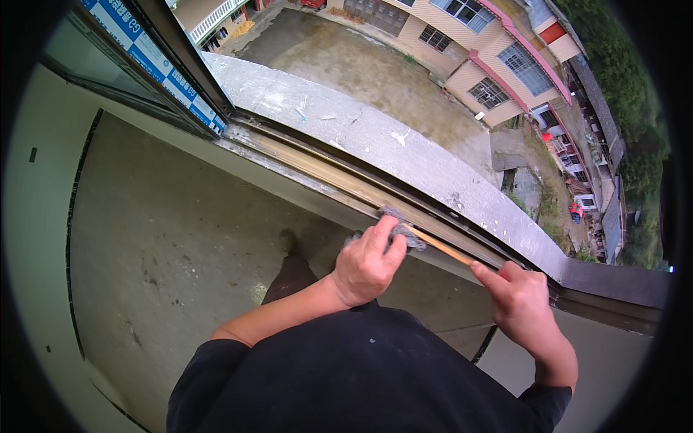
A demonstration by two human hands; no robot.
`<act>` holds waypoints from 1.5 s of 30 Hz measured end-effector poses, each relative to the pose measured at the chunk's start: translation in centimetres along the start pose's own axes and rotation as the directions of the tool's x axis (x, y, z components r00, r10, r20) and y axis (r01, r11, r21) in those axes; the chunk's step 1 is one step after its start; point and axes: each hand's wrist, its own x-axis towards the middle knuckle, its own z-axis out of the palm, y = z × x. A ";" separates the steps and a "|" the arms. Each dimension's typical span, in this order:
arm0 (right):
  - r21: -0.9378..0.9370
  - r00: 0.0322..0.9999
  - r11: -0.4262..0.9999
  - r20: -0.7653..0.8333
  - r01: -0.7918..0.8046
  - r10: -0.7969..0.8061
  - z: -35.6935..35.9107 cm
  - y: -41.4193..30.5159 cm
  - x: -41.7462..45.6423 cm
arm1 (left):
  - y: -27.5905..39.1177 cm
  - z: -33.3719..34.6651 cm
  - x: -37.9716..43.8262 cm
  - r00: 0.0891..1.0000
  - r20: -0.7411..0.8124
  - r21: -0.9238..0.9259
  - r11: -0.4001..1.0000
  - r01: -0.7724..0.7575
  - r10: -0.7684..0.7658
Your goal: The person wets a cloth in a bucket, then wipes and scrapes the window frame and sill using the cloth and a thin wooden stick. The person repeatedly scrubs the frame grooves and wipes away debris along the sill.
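Observation:
A grey rag [414, 239] is bunched in my left hand [373, 260], at the inner edge of the sliding window's bottom track [325, 168]. My right hand [517, 295], further right along the same track, grips a thin wooden stick [441, 248]. The stick's far end meets the rag beside my left fingers; whether it is wrapped in the cloth or only touches it I cannot tell. Dust and pale smears lie on the frame, mostly near its left end.
A window sash frame [178, 81] with blue and white protective tape stands at the upper left. Outside the track runs a concrete ledge [373, 127] with debris, high above a yard [346, 70] and houses. Below me is a stained floor [162, 233].

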 end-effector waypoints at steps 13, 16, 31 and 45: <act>0.036 0.976 0.980 -0.101 0.195 -0.191 2.6 -2.6 6.3 | -5.2 -5.1 0.8 0.987 -0.102 0.109 0.985 0.133 -0.122; 0.044 0.961 0.965 -0.116 0.258 -0.252 2.6 -4.2 9.1 | -7.5 -6.5 0.5 0.969 -0.201 0.195 0.963 0.187 -0.147; 0.231 0.911 0.934 -0.374 0.274 -0.175 5.8 -8.8 17.0 | -14.8 -11.1 0.3 0.879 -0.427 0.336 0.866 0.371 -0.211; 0.386 0.961 0.918 -0.274 0.085 0.026 1.4 -2.1 4.5 | -3.5 -6.6 -2.2 0.956 -0.278 0.052 0.992 0.116 -0.097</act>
